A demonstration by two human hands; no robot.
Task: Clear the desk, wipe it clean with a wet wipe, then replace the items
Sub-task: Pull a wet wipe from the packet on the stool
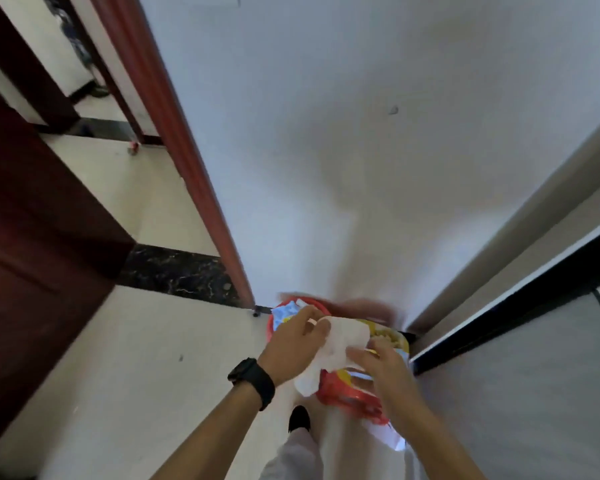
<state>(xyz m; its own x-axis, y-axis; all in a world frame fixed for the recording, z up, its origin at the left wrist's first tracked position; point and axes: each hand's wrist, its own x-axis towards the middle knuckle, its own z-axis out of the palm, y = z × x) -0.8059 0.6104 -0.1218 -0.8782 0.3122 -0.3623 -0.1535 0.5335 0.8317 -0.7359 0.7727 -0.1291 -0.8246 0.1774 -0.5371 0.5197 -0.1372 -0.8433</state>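
Observation:
A white wet wipe [329, 355] hangs crumpled between both hands, low in the middle of the view. My left hand [293, 344], with a black watch on its wrist, pinches the wipe's upper left part. My right hand [383, 368] grips its right edge. Directly beneath the hands stands a red bin [347, 398] lined with a red bag and stuffed with colourful wrappers and rubbish. The desk is out of view.
A white wall [361, 150] rises ahead, with a dark red door frame [187, 168] and an open dark door [32, 254] to the left. A white cabinet side with a black edge [516, 299] stands at the right. My shoe [299, 418] rests on the pale tiled floor.

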